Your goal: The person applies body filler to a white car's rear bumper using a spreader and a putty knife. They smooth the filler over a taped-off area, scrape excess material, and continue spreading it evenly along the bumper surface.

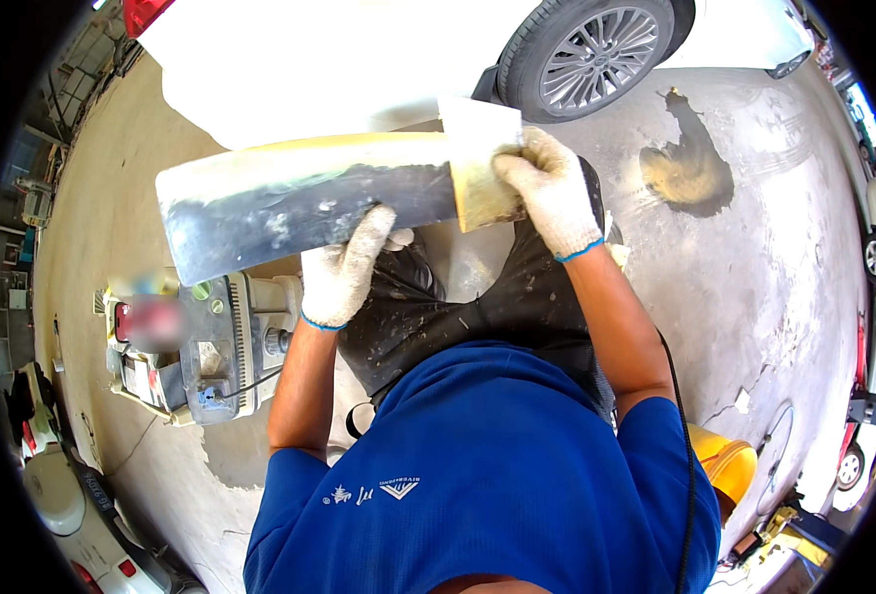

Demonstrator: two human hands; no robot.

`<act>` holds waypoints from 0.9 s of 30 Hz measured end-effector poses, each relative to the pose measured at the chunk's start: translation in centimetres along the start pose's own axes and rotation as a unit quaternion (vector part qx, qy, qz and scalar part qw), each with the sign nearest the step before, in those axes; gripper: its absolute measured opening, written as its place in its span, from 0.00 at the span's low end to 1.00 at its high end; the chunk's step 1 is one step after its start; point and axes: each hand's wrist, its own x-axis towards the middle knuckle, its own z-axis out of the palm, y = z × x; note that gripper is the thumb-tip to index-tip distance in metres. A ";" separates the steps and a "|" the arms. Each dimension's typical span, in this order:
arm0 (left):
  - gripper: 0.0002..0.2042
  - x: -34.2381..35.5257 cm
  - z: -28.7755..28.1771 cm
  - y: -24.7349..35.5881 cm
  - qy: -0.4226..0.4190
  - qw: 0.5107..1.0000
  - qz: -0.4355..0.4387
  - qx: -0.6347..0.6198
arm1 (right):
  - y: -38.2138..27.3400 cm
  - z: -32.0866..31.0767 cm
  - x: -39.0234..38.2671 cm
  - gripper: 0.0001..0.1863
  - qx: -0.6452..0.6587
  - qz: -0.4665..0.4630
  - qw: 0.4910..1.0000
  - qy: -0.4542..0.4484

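Note:
My left hand (pixel 347 269), in a white knit glove with a blue cuff, grips the lower edge of a long flat board (pixel 299 203), thumb on top. The board is dark grey along its near part, with pale yellow, putty-like smears along the far edge. At the board's right end, my gloved right hand (pixel 554 190) pinches a rectangular putty scraper (pixel 481 163), whitish at the top and yellow below. The scraper overlaps the board; whether its edge presses on it I cannot tell. Both are held above my lap.
A white car (pixel 339 69) with a silver-spoked wheel (pixel 606 59) stands ahead. To my left sits a tool caddy (pixel 245 337) with several compartments and a blurred red item. A dark stain (pixel 690 163) marks the concrete floor at right. A yellow object (pixel 730 465) is behind my right arm.

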 end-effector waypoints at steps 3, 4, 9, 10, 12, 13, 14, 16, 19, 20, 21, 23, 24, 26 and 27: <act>0.09 1.0 0.3 -0.2 -0.046 0.998 -0.018 0.039 | -0.4 0.3 0.7 0.08 -0.024 0.007 0.999 -0.036; 0.09 1.3 0.5 -0.1 -0.061 0.997 -0.020 0.051 | -0.6 0.3 1.0 0.08 -0.027 -0.004 0.999 -0.036; 0.12 2.1 1.7 0.9 -0.155 0.976 -0.098 0.115 | -1.1 0.4 1.4 0.09 -0.024 -0.001 0.998 -0.057; 0.14 2.1 1.8 0.7 -0.170 0.970 -0.111 0.132 | -1.4 0.4 1.4 0.09 -0.015 0.017 0.998 -0.057; 0.16 2.1 1.7 0.6 -0.201 0.956 -0.133 0.166 | -2.1 0.7 1.4 0.09 0.002 0.050 0.997 -0.057; 0.19 2.0 1.4 0.0 -0.224 0.947 -0.083 0.215 | -1.9 0.7 1.4 0.10 -0.006 0.038 0.997 -0.063; 0.22 2.1 1.3 -0.5 -0.243 0.933 -0.031 0.262 | -1.6 0.6 1.6 0.10 -0.014 0.027 0.997 -0.067; 0.24 1.8 1.7 -0.2 -0.279 0.905 -0.001 0.321 | -1.4 0.6 1.9 0.10 -0.008 0.010 0.997 -0.069; 0.22 0.9 1.9 -1.3 -0.307 0.879 0.006 0.366 | -1.4 1.1 2.1 0.12 0.037 -0.008 0.996 -0.076; 0.22 1.0 2.1 -1.7 -0.316 0.868 0.026 0.382 | -1.3 0.9 2.5 0.13 0.049 -0.019 0.995 -0.082; 0.19 1.3 2.0 -1.6 -0.302 0.894 -0.037 0.329 | -1.1 0.8 2.8 0.13 0.061 -0.030 0.994 -0.088; 0.17 1.3 0.6 -1.8 -0.239 0.932 -0.136 0.238 | -0.5 0.5 2.7 0.16 0.237 0.040 0.970 -0.046; 0.16 1.5 -0.3 -2.2 -0.205 0.945 -0.171 0.191 | 0.2 0.0 2.7 0.17 0.316 0.075 0.945 -0.021; 0.14 2.0 -1.3 -1.5 -0.099 0.974 -0.151 0.134 | 3.8 -1.1 2.3 0.22 0.334 0.164 0.928 -0.019; 0.13 2.3 -2.5 -1.6 -0.063 0.974 -0.156 0.152 | 5.4 -1.3 1.5 0.21 0.320 0.231 0.918 -0.016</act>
